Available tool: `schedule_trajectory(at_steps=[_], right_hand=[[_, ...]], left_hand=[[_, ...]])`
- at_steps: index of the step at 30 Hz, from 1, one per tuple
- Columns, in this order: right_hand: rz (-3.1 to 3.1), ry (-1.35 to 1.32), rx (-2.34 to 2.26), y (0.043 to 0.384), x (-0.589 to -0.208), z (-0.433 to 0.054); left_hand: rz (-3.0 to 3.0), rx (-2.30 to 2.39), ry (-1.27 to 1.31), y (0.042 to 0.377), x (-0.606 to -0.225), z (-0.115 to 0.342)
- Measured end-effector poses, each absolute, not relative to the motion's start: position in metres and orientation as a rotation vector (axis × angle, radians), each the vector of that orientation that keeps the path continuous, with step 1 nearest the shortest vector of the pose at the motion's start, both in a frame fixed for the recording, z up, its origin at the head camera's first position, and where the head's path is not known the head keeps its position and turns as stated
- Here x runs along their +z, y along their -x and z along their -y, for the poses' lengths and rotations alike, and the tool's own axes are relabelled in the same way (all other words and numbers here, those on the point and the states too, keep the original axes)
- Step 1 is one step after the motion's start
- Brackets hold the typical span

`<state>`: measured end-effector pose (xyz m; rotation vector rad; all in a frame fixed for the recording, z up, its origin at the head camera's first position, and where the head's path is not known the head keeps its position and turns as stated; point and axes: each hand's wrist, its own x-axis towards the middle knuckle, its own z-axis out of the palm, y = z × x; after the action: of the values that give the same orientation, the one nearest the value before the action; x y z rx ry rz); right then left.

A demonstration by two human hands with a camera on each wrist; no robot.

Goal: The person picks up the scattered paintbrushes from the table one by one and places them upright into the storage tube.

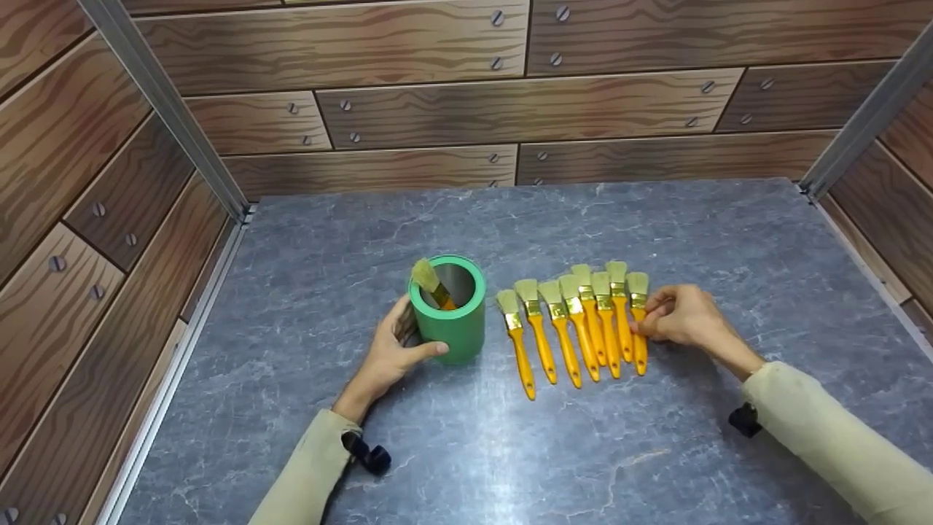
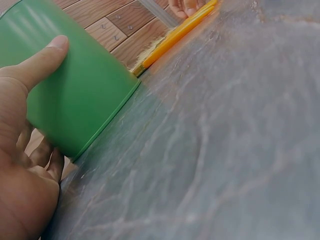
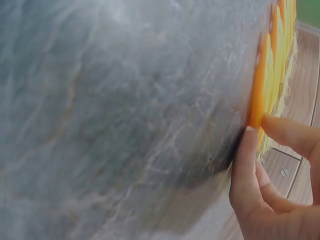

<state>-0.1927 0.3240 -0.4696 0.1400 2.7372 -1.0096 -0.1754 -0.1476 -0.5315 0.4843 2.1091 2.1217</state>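
Observation:
My left hand [image 1: 388, 357] grips an upright green cylindrical container [image 1: 455, 339] from its left side, the thumb lying across its front in the left wrist view. A single paintbrush [image 1: 428, 278] leans inside, bristles up past the rim; its lower handle is hidden. To the right, several paintbrushes [image 1: 561, 332] with orange handles and pale bristles lie side by side, bristles pointing away from me. At the right end of this row, my right hand [image 1: 685, 317] pinches the outermost paintbrush [image 1: 641, 350] between thumb and index finger. In the right wrist view, its orange handle [image 3: 259, 82] is against the fingertips.
Everything stands on a grey marbled tabletop [image 1: 510, 452]. Wood-patterned panels [image 1: 423, 44] rise at the back and both sides, with metal corner posts [image 1: 168, 109] between them. The row of brushes lies close to the container's right side.

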Motion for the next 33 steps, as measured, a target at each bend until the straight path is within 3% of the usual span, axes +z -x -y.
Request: schedule_trajectory(at_steps=[33], right_hand=[[-2.414,-0.170,-1.406,0.195,-0.467,-0.335]], left_hand=[[-2.106,2.134,-0.503,0.176,-0.532,0.147]])
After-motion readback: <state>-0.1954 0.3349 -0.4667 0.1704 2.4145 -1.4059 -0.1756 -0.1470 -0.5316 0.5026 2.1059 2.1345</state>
